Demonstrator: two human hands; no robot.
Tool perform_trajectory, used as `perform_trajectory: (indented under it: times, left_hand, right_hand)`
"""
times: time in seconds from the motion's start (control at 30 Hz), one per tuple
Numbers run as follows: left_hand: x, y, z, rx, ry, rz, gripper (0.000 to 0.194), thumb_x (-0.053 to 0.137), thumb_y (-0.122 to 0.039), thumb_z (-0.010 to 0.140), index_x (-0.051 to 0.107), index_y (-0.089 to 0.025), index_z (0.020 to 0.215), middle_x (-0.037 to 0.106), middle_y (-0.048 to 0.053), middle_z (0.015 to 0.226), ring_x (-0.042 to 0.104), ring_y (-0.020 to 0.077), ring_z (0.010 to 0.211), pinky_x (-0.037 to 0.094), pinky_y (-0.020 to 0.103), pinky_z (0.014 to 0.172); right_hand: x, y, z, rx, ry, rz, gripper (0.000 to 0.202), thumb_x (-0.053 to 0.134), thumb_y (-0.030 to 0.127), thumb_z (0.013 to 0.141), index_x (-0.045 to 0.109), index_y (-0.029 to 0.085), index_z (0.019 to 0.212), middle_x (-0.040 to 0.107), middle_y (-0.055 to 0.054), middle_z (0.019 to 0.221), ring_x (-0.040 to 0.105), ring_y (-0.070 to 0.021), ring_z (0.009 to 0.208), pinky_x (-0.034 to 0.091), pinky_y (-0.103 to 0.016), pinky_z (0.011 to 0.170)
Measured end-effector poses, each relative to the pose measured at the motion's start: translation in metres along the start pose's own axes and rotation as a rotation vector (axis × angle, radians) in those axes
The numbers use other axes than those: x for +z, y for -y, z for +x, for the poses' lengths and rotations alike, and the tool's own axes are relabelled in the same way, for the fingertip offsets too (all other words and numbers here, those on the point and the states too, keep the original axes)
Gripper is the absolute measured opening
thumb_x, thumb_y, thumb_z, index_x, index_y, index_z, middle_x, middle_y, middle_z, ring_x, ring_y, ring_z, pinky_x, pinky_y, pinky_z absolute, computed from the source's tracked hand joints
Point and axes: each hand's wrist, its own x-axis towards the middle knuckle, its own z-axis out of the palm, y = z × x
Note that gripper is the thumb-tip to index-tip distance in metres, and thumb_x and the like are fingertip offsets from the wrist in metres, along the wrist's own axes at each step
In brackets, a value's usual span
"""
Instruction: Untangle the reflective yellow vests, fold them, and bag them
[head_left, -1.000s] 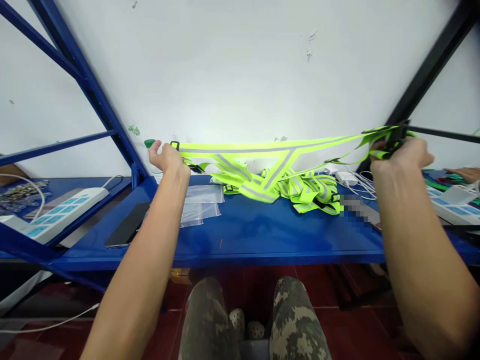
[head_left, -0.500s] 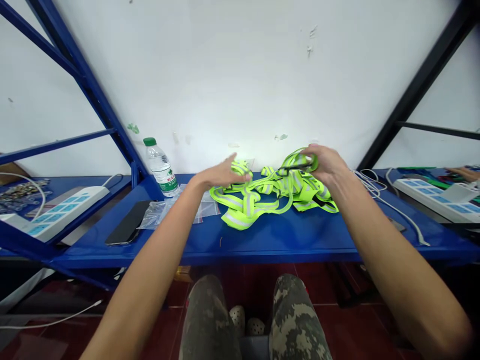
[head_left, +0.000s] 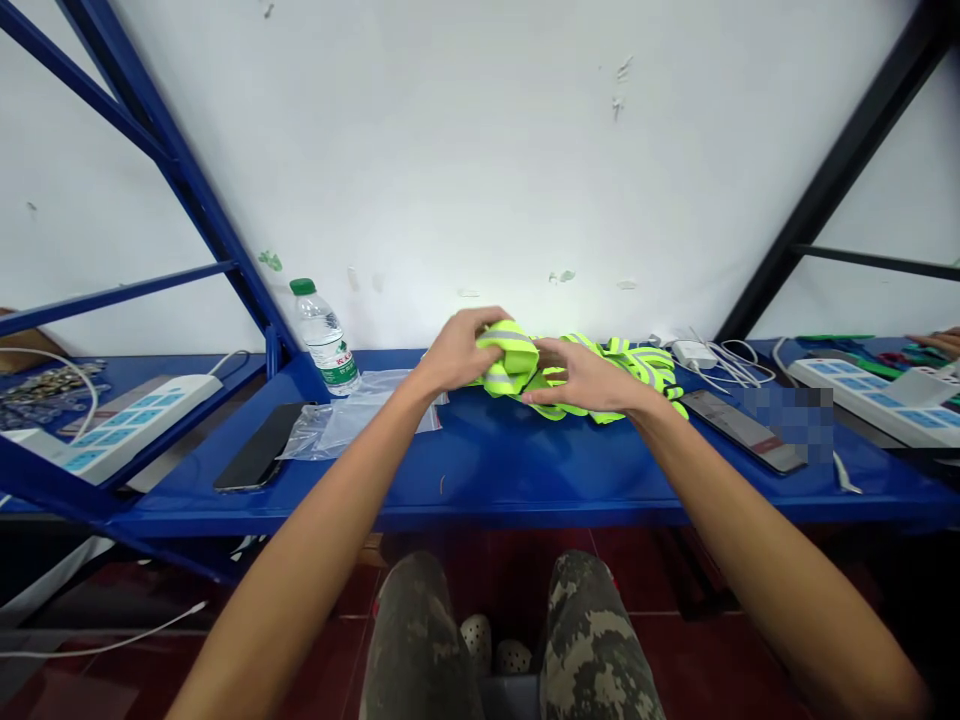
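Basically, from far L: a white power strip (head_left: 142, 425) w/ blue sockets, then a black phone (head_left: 259, 450) lying flat on the blue tabletop (head_left: 525, 480), clear plastic bags (head_left: 352, 415) just beside it, and an upright water bottle (head_left: 326, 345) behind them, near the wall. Next, approx. mid-tabletop, L hand (head_left: 461, 350) has thumb & fingers wrapped round a hi-vis bundle (head_left: 511, 360), yellow w/ grey stripes. R hand (head_left: 589, 380) is at the bundle's R side, fingers curved, thumb apart; can't tell if they grip any of it. Step in hand looks like gathering the strap into a compact wad; next move prob. calls for a steady L hold plus R fingers tucking loose bits in, else folds could spring open. Behind & R of that hand: more hi-vis straps (head_left: 649, 365) in a tangled pile, then a 2nd phone (head_left: 750, 435), a white charger (head_left: 694, 353) w/ cables, another power strip (head_left: 870, 400), and at far R edge a co-worker's hand (head_left: 946, 340).

Writing, L to R: bottle label has red characters on white above green, too small to read; R phone's screen illegible, blurred patch alongside; no brand readable on bags or straps.
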Motion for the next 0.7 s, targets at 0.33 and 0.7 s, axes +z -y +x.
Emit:
perform_trajectory:
  times: [0.33, 0.7]
  left_hand:
    - [-0.038, -0.033, 0.02, 0.111, -0.287, 0.24, 0.038, 0.062, -0.02, 0.074, 0.058, -0.023, 0.113, 0.063, 0.008, 0.11, 0.055, 0.0246, 0.107, 0.046, 0.038, 0.086]
    - [-0.019, -0.033, 0.047, 0.05, -0.067, 0.047, 0.043, 0.068, -0.033, 0.07, 0.062, -0.015, 0.108, 0.064, 0.01, 0.109, 0.058, 0.0267, 0.103, 0.047, 0.04, 0.088]
  right_hand:
    - [-0.046, 0.036, 0.032, -0.267, -0.652, -0.413, 0.018, 0.062, 0.018, 0.073, 0.055, 0.02, 0.089, 0.062, -0.005, 0.091, 0.059, -0.0221, 0.085, 0.048, -0.035, 0.072]
    - [-0.043, 0.046, 0.034, -0.228, -0.593, -0.303, 0.046, 0.06, 0.017, 0.079, 0.049, 0.022, 0.123, 0.063, -0.006, 0.097, 0.061, -0.0209, 0.082, 0.049, -0.034, 0.065]
